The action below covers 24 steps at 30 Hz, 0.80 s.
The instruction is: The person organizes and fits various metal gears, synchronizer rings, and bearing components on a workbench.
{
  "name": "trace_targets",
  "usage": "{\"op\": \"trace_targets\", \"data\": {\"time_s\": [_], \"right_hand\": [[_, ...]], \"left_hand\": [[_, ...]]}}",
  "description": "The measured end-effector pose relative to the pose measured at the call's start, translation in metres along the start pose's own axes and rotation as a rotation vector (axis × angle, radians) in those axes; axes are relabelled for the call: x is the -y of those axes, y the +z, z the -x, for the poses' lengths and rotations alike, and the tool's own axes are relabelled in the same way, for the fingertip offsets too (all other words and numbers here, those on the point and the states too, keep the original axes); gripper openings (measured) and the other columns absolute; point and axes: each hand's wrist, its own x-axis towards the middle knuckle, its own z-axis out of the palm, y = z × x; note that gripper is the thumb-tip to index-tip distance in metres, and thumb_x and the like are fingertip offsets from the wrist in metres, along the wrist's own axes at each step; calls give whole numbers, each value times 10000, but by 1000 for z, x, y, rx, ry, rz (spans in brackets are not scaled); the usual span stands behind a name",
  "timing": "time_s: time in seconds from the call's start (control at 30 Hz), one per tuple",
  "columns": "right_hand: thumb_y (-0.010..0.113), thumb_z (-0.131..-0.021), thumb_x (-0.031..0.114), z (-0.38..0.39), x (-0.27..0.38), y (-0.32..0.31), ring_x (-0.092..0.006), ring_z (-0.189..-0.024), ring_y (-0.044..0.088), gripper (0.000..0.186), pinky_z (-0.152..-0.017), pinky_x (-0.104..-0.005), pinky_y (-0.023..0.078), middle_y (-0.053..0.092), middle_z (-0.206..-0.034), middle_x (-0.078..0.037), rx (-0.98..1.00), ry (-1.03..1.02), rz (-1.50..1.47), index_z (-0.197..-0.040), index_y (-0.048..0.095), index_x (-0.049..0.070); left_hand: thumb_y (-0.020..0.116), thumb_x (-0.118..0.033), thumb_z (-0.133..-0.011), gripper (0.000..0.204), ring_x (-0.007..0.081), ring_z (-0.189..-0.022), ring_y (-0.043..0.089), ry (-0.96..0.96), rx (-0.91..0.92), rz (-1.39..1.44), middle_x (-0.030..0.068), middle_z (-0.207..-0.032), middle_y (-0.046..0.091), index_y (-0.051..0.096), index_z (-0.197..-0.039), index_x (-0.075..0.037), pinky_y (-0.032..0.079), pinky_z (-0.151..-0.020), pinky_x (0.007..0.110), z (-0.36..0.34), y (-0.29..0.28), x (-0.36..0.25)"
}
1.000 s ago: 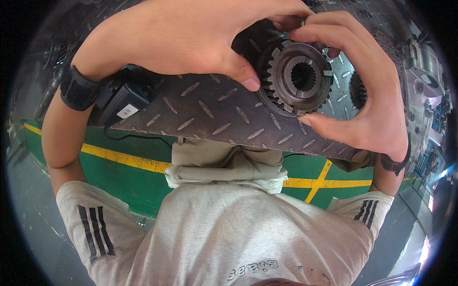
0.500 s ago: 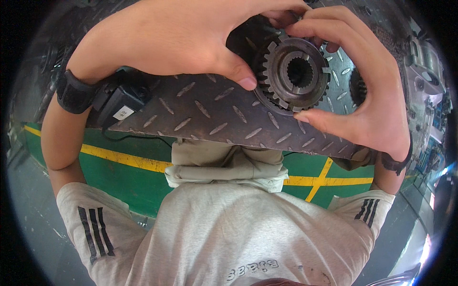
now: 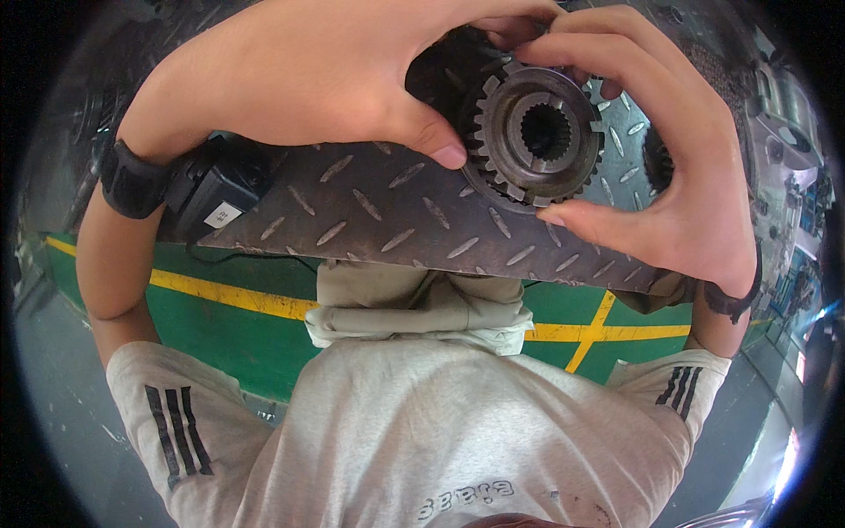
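My arms (image 3: 114,260) were bent, hands brought inward. My left hand (image 3: 321,79) showed its back, its thumb (image 3: 433,143) spread from its partly hidden fingers (image 3: 515,28). My right hand (image 3: 695,167) curved in a wide C, its thumb (image 3: 585,222) nearer my body than its forefinger (image 3: 585,51).

Toothed dark-grey metal gear (image 3: 533,167), round, splined inside, face up

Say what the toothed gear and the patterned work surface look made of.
Toothed gear: bare metal, probably steel, satin grey; crisp teeth and bright edge glints suggest machining.
Work surface: dark, scuffed metal tread plate, judging by its shinier raised bars; exact metal unclear.
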Motion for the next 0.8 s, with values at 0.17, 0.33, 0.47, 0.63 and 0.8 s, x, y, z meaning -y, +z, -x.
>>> {"op": "trace_targets", "data": {"time_s": [0.17,0.33,0.47,0.63,0.8], "right_hand": [[929,-724,225,0,0,1,-296,-1170,686,708,-970,-358,545,674,-1332,-155,4,0,4,-1350,697,-8],[932,-735,231,1,-1,2,-302,-1168,691,702,-970,-362,552,675,-1327,-161,-3,-3,-2,-1352,697,-9],[934,-744,236,2,-2,4,-307,-1165,695,698,-970,-365,558,675,-1323,-166,-10,-4,-9,-1353,698,-10],[936,-756,242,4,-1,5,-313,-1163,699,692,-969,-369,565,676,-1318,-172,-18,0,-12,-1354,698,-12],[939,-768,248,3,-3,6,-319,-1160,704,687,-969,-373,572,677,-1314,-178,-21,-1,-13,-1355,698,-14]], "left_hand": [[885,-328,-915,892,400,-1307,599,19,19,-55,204,-1432,563,402,-1598,-17,484,-1120,505,0,-3,-2],[879,-340,-918,874,397,-1304,596,18,67,59,212,-1417,566,413,-1579,-8,479,-1122,499,-1,-6,6],[877,-332,-917,858,399,-1287,608,5,41,-55,216,-1401,572,421,-1566,-4,494,-1102,495,-1,0,4],[884,-320,-910,860,400,-1265,625,17,41,-28,221,-1388,580,423,-1561,0,511,-1081,492,1,-3,-7],[891,-315,-904,863,404,-1279,632,-170,52,15,230,-1403,584,425,-1556,7,521,-1081,498,-8,-1,-15]]}}
